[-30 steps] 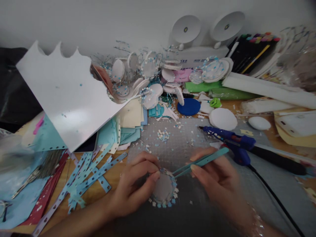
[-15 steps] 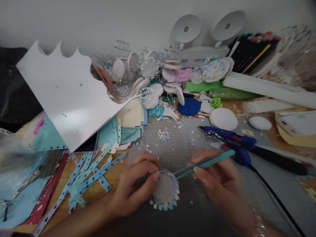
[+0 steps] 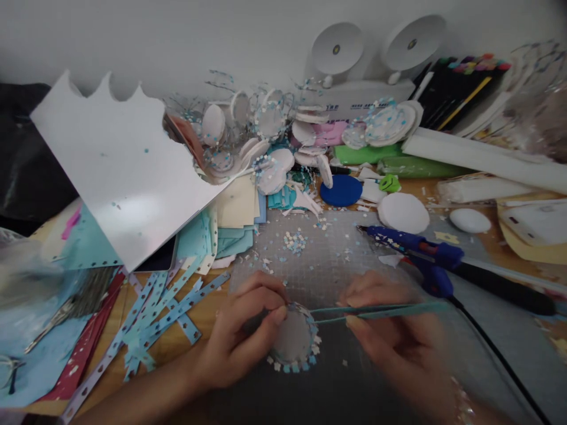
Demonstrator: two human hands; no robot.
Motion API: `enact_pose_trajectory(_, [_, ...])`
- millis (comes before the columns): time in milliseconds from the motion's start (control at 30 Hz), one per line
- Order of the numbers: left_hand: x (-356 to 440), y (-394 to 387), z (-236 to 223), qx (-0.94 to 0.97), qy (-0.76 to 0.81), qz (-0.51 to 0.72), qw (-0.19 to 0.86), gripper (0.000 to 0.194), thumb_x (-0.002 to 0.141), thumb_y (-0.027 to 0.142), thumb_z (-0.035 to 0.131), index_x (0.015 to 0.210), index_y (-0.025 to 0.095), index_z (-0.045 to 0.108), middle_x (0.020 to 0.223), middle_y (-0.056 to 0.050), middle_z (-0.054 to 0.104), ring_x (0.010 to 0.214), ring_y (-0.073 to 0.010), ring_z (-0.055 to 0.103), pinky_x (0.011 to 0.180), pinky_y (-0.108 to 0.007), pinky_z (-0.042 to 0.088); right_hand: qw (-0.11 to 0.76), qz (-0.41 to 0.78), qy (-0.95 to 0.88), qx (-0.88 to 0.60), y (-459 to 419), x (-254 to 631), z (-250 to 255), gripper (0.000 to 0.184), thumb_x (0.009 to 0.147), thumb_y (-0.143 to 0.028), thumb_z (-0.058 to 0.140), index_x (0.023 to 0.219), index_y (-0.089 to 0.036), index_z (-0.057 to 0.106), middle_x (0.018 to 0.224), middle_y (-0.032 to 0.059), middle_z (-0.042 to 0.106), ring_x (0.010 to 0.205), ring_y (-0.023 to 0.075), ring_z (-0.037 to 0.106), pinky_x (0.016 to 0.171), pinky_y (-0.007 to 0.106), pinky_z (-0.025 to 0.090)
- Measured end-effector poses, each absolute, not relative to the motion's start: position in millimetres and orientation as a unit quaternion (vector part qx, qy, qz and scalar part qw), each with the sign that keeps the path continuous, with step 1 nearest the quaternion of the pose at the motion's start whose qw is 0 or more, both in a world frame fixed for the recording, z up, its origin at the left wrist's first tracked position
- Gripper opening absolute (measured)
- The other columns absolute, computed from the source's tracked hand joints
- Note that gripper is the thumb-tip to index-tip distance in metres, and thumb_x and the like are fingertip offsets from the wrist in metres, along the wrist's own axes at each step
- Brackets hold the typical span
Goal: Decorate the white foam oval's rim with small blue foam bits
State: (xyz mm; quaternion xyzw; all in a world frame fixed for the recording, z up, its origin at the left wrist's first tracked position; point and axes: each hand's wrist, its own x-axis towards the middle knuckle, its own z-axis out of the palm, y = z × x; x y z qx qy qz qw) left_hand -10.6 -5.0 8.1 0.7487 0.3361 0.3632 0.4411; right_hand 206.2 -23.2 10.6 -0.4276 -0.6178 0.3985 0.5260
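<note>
My left hand (image 3: 254,330) pinches the upper left edge of a round white disc (image 3: 293,337). Small white and blue paper flowers ring the disc's rim. In my right hand (image 3: 390,330) is a pair of teal tweezers (image 3: 376,311), held between thumb and fingers and blurred by motion. Their tips point left and reach the disc's right edge; whether they grip a flower cannot be made out. Beyond the disc, a small heap of loose paper flowers (image 3: 295,242) lies on the grey cutting mat (image 3: 328,265).
A blue glue gun (image 3: 416,248) with its black cord lies to the right. Punched paper strips (image 3: 163,319) and a white sheet with a scalloped edge (image 3: 119,171) are on the left. A blue disc (image 3: 341,190), white discs and a two-headed lamp (image 3: 337,48) stand behind.
The tweezers have swung from a slant to nearly level, their back end dropping, with tips still at the disc's right edge. My left hand keeps its hold on the disc.
</note>
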Motion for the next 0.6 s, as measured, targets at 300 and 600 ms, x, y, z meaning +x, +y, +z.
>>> enact_pose_trajectory(300, [-11, -5, 8, 0.748, 0.337, 0.363, 0.441, 0.015, 0.087, 0.002, 0.048, 0.087, 0.015, 0.055, 0.091, -0.005, 0.055, 0.086, -0.013, 0.055, 0.077, -0.024, 0.045, 0.562, 0.446, -0.51, -0.475, -23, 204, 9, 0.01, 0.079, -0.017, 0.064, 0.085, -0.026, 0.065, 0.078, -0.0013, 0.059, 0.065, 0.0101, 0.059, 0.053, 0.018, 0.052])
enact_pose_trajectory(600, [-10, -5, 11, 0.746, 0.316, 0.384, 0.443, 0.016, 0.086, 0.001, 0.047, 0.087, 0.014, 0.057, 0.09, -0.005, 0.057, 0.087, -0.0125, 0.056, 0.078, -0.023, 0.046, 0.579, 0.366, -0.488, -0.541, -18, 204, -2, 0.013, 0.079, -0.019, 0.066, 0.09, -0.026, 0.064, 0.084, -0.0019, 0.061, 0.069, 0.0091, 0.06, 0.058, 0.017, 0.052])
